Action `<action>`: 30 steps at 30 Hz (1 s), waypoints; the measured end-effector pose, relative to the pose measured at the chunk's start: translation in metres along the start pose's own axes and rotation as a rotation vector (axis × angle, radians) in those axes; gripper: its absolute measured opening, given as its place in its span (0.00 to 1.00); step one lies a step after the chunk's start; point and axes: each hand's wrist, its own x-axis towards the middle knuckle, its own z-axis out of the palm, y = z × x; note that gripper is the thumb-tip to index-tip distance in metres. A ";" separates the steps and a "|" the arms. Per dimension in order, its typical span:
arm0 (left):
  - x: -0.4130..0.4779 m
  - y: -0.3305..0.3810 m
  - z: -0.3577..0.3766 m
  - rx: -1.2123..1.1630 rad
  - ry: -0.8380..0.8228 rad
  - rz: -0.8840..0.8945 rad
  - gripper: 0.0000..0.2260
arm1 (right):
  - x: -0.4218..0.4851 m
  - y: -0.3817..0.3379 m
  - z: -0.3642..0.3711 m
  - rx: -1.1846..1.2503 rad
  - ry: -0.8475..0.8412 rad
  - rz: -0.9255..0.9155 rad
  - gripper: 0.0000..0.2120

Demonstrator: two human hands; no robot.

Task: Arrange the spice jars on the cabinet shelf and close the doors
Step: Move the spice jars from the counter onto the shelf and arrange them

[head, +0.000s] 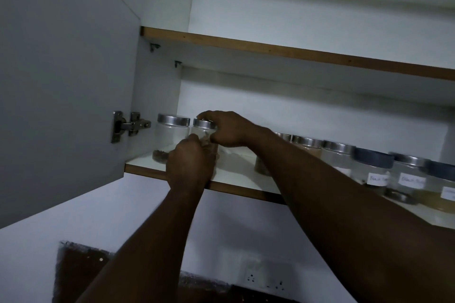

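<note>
The left hand point(189, 165) is gripping the spice jar point(200, 133) while the right hand point(229, 129) is clasping its lid point(203, 123), probably steadying it beside the leftmost jar point(172, 135) (door point(61, 81) standing open).

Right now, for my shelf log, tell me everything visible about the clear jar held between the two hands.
The clear round jar with a silver metal lid is upright at the left end of the white cabinet shelf, beside a similar silver-lidded jar. It looks like glass or plastic; brownish contents show inside. The right hand curls over the lid; the left hand wraps the lower body, hiding the base.
</note>
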 end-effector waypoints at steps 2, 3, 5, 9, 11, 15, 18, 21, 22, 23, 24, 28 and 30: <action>0.000 0.000 0.000 0.026 0.019 0.012 0.22 | 0.002 0.002 0.004 -0.012 0.007 0.006 0.32; 0.000 0.000 0.001 0.047 0.021 0.021 0.23 | 0.001 0.004 0.004 -0.033 0.020 0.014 0.31; 0.001 -0.001 0.003 0.080 0.005 0.050 0.23 | -0.001 0.011 0.003 -0.109 0.039 0.034 0.31; 0.013 -0.006 0.007 0.134 -0.210 0.114 0.34 | -0.008 0.030 -0.002 -0.284 0.074 0.086 0.32; 0.018 -0.006 0.009 0.139 -0.358 0.133 0.37 | -0.014 0.039 -0.006 -0.320 0.091 0.092 0.33; 0.024 0.001 0.010 0.093 -0.545 0.113 0.42 | -0.024 0.053 -0.015 -0.303 0.111 0.089 0.30; 0.027 0.011 0.019 0.027 -0.623 0.093 0.41 | -0.028 0.061 -0.020 -0.317 0.108 0.112 0.27; 0.026 0.017 0.028 0.024 -0.613 0.102 0.41 | -0.031 0.069 -0.022 -0.301 0.110 0.125 0.26; 0.025 0.017 0.030 0.042 -0.603 0.106 0.41 | -0.032 0.072 -0.022 -0.285 0.118 0.122 0.26; 0.025 0.016 0.032 0.068 -0.596 0.116 0.40 | -0.033 0.073 -0.021 -0.270 0.128 0.119 0.26; 0.025 0.016 0.034 0.097 -0.592 0.135 0.39 | -0.034 0.075 -0.020 -0.262 0.138 0.117 0.26; 0.029 0.018 0.039 0.146 -0.649 0.205 0.35 | -0.035 0.078 -0.017 -0.294 0.161 0.130 0.28; 0.031 0.019 0.041 0.146 -0.704 0.226 0.35 | -0.035 0.079 -0.016 -0.302 0.168 0.138 0.28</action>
